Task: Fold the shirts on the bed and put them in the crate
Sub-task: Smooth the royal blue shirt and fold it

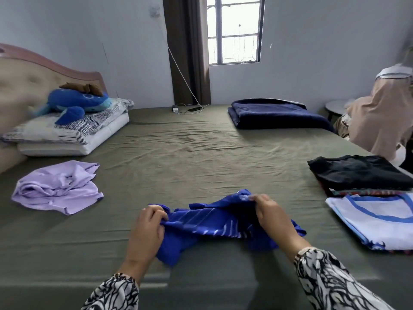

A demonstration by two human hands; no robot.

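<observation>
Bed (178, 153) fills view. Near edge, middle: shirt (223, 222) on bed, left hand (147, 224) at its left end, right hand (270, 213) at its right end. Left of it, well apart: crumpled shirt (58, 189). Far left, against headboard (33, 70): pillows (73, 135), plush toy (76, 104) on top. Far right corner: blanket (277, 115). Right edge: folded pile (357, 173), flat shirt (375, 218) just before it. Window (234, 30) behind bed. Stool (337, 108) right of blanket.
</observation>
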